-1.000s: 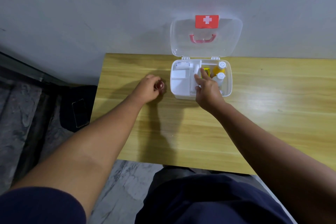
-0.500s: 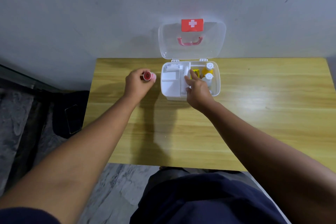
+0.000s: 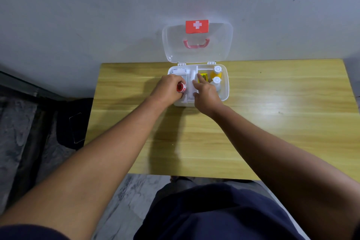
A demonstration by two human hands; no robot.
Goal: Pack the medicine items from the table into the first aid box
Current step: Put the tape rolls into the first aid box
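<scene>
While the white plastic first aid box (image 3: 224, 91) stands open on the pale wooden table (image 3: 272, 122), the left hand (image 3: 169, 89) hovers over its left compartment, fingers clamped round a small red-and-white tape roll (image 3: 180, 89). The right hand (image 3: 206, 94) rests just beside it on the box's middle divider, fingers spread and gripping nothing, near two white-capped bottles (image 3: 216, 81).

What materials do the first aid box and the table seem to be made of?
First aid box: probably plastic, with a glossy white base; its lid is clear, since the wall shows through it. Table: wood or wood-look laminate, with yellow grain lines and a shiny glare patch.
</scene>
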